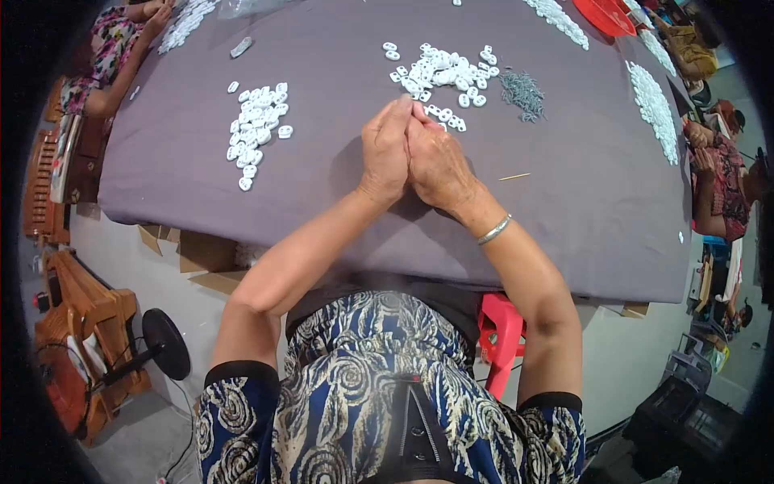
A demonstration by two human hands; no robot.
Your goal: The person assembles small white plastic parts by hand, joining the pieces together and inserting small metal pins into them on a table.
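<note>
My left hand [385, 151] and my right hand [441, 165] press together above the table, fingers closed and pointing away from me. Whatever lies between them is hidden. Just beyond my fingertips is a loose heap of small white oval plastic pieces with holes [443, 71], a few of them close to my right fingers. Beside that heap, to the right, lies a pile of tiny grey pin-like parts [523, 95]. Over on the left, a second group of white plastic pieces [258, 123] is spread in a rough column. A thin yellowish stick [514, 176] rests right of my right hand.
A grey cloth [322, 48] covers the table. More white pieces [653, 109] and a red basin [606, 16] are at the far right. People sit at the left and right edges. Below are cardboard boxes [211, 252], a red stool [501, 335] and a black fan-like disc [166, 344].
</note>
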